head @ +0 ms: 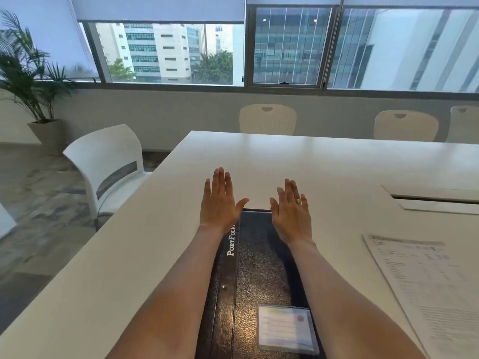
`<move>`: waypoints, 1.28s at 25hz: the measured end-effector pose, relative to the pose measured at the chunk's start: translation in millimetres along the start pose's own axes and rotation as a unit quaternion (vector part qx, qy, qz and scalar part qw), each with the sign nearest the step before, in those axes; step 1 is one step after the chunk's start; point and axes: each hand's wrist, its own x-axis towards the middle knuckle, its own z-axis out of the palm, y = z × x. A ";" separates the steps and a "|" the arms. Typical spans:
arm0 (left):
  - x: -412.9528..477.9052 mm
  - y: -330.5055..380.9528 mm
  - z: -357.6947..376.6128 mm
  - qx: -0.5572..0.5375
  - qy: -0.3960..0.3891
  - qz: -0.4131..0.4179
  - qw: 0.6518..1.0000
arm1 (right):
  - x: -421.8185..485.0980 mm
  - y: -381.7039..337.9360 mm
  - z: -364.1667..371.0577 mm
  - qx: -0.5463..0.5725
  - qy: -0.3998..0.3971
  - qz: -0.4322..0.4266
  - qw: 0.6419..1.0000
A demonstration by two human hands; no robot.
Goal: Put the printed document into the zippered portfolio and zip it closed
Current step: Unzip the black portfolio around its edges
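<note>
A black leather portfolio (pixel 259 270) lies closed on the white table (pixel 311 161) right in front of me, its spine lettered "PORTFOLIO" on the left and a clear card window near its front edge. The printed document (pixel 425 288) lies flat on the table to the right of it, apart from it. My left hand (pixel 220 200) and my right hand (pixel 291 213) are stretched out flat, palms down, fingers apart, over the portfolio's far end. Neither hand holds anything. My forearms hide both long edges of the portfolio.
A white chair (pixel 108 161) stands at the table's left side, and cream chairs (pixel 268 119) line the far side. A cable slot (pixel 435 199) is set into the tabletop at the right. A potted palm (pixel 33 81) stands by the window.
</note>
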 end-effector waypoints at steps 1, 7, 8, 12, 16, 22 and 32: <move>-1.4 -2.1 3.8 0.004 -0.013 -0.007 1.000 | 1.1 -1.8 5.3 -0.002 -0.017 0.006 1.000; -1.6 -22.3 30.5 -0.026 -0.036 -0.039 0.998 | 16.4 -14.8 34.1 -0.009 -0.069 0.040 0.997; -1.2 -27.4 32.8 -0.032 -0.037 -0.029 0.998 | 23.4 -19.3 35.0 -0.008 -0.089 0.050 0.995; -1.2 -46.4 39.4 -0.068 -0.046 -0.018 0.996 | 55.8 -40.9 41.9 0.039 -0.186 0.100 0.977; 7.8 -60.2 45.5 -0.115 -0.049 -0.017 0.992 | 85.5 -69.5 56.1 0.116 -0.283 0.125 0.944; 11.6 -68.3 50.4 -0.217 -0.036 -0.042 0.975 | 108.6 -103.6 72.0 0.108 -0.387 0.150 0.903; 14.5 -69.9 49.9 -0.208 -0.017 -0.081 0.975 | 125.5 -134.9 73.5 -0.026 -0.468 0.177 0.866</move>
